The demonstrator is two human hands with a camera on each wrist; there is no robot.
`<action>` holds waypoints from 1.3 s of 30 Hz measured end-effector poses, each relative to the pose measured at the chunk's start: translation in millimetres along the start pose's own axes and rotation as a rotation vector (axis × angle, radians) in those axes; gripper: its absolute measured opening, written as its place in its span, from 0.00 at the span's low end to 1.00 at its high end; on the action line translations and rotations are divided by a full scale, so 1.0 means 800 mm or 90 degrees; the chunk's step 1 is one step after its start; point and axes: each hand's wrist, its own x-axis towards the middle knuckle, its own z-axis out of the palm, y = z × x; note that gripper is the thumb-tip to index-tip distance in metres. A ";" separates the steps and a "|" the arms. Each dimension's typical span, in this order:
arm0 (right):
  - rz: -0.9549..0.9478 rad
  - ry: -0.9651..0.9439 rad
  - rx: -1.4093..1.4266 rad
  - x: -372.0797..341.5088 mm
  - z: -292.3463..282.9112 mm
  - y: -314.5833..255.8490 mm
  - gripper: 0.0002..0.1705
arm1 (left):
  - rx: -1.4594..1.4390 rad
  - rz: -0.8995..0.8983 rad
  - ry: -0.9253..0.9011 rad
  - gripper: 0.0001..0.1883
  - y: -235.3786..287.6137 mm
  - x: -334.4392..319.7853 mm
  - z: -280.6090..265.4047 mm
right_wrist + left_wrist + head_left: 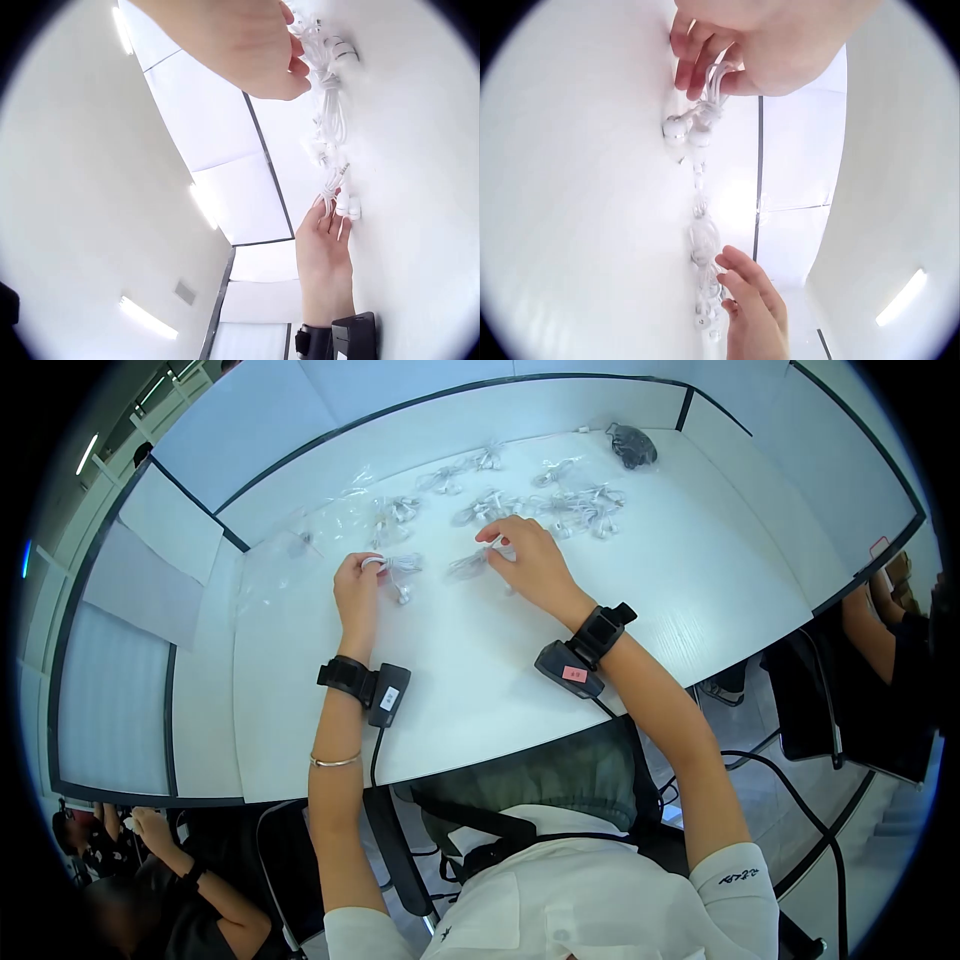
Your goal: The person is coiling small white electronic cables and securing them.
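Note:
A coiled bundle of white earphones [403, 563] is pinched at its looped end by my left hand [355, 595], low over the white table. In the left wrist view its round earbuds [676, 129] hang beside the fingertips of my left hand [769, 45]. My right hand [540, 572] is beside a second white cable bundle [467, 566], thumb and forefinger apart. The right wrist view shows this bundle [330, 105] by the bent fingers of my right hand [232, 45]; whether they touch it is unclear.
More white earphone bundles [490, 507] lie in a loose group farther back. Clear plastic bags [300, 545] are at the back left, and a dark grey bundle [632, 447] is at the back right. Low white partitions [440, 420] border the table.

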 end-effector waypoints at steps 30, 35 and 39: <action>-0.112 -0.086 -0.035 -0.009 0.003 -0.009 0.14 | 0.050 0.023 -0.175 0.15 0.004 0.014 -0.025; -0.012 -0.125 0.178 -0.002 0.004 -0.020 0.12 | 0.029 0.139 -0.085 0.16 0.041 0.000 -0.017; 0.006 -0.110 0.285 -0.001 0.000 -0.033 0.14 | 0.050 0.191 -0.252 0.13 0.076 -0.020 0.005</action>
